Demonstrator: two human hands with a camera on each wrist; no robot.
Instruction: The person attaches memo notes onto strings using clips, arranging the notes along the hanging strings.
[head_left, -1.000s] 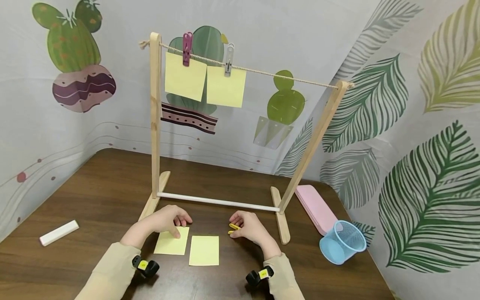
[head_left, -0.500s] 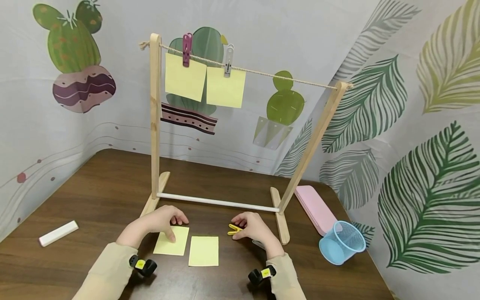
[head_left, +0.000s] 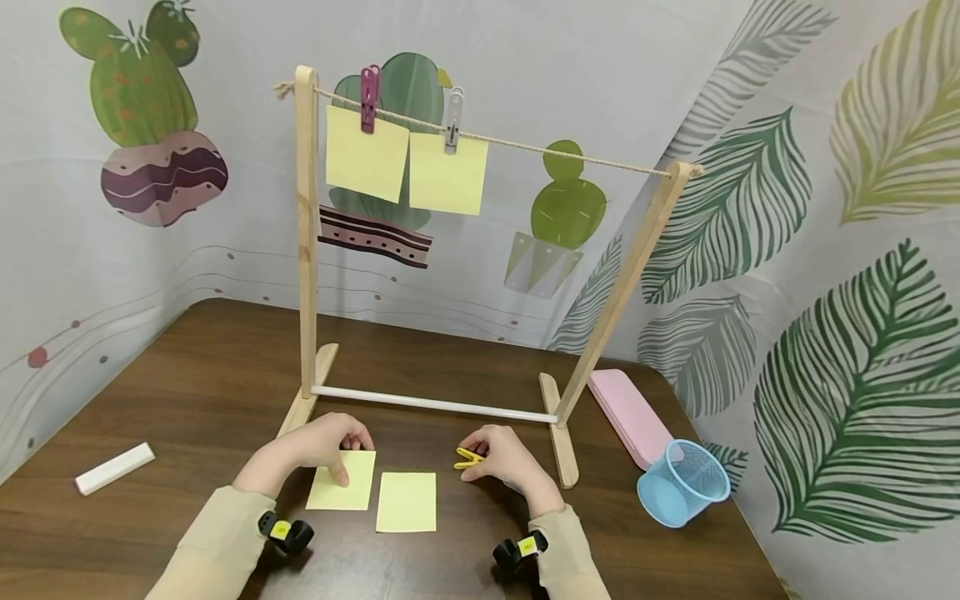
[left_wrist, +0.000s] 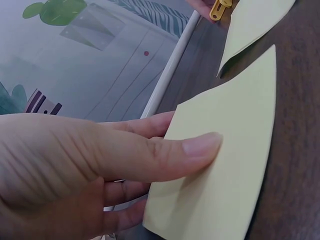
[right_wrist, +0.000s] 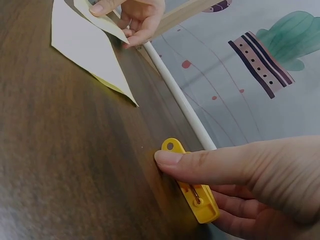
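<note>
Nearest are two beige sleeves on the brown wood-grain counter [head_left: 195,400]. The left hand [head_left: 322,443] pinches the left yellow paper [head_left: 356,485], and just beside it, to the right, lies the second yellow paper [head_left: 407,502]. Farther right, the right hand [head_left: 504,460] pinches a yellow clip [right_wrist: 201,205] between thumb and fingers. A white bar [head_left: 115,468] lies far left; at the right, a blue mesh cup [head_left: 707,492] is near a pink case [head_left: 630,417]. Behind the hands stands a wooden frame [head_left: 307,242], and behind this, a pale cloth [head_left: 465,33] printed with cacti and leaves. Only the head view shows the rope [head_left: 570,156], where a purple clip [head_left: 369,100] and a clear clip [head_left: 453,125] hold two hung papers [head_left: 446,177]. The left wrist view shows the thumb upon the held paper and fingers behind it; the right wrist view shows the clip's round hole and spring.
</note>
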